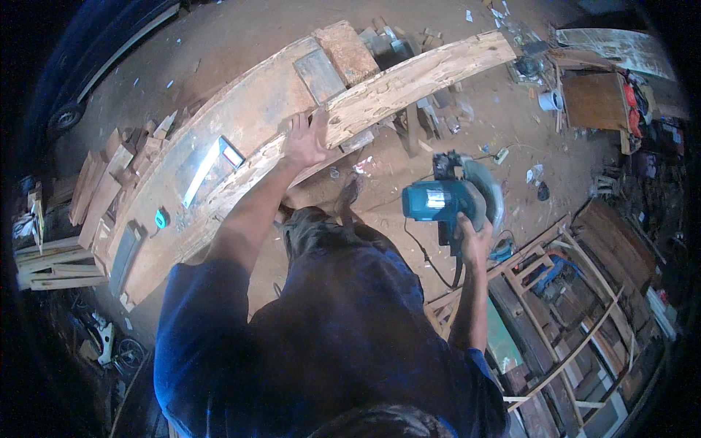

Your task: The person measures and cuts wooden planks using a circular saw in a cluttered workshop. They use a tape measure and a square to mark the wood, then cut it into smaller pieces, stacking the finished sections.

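Saw point(432, 201) is in my right hand point(475, 237), fingers wrapped round the handle, out to the right of the counter point(255, 91). Plank point(427, 77) lies along it, my left hand point(307, 142) on top, fingers spread. I'd press that palm flat, well off the saw's path (and watch the loose cord point(426, 255)).

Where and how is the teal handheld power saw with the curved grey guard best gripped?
Likely by its near-end handle, where the right hand holds it, coming from the person's side. On this teal power saw, the motor housing juts left and the curved grey guard runs along the right, making both flanks poorer holds.
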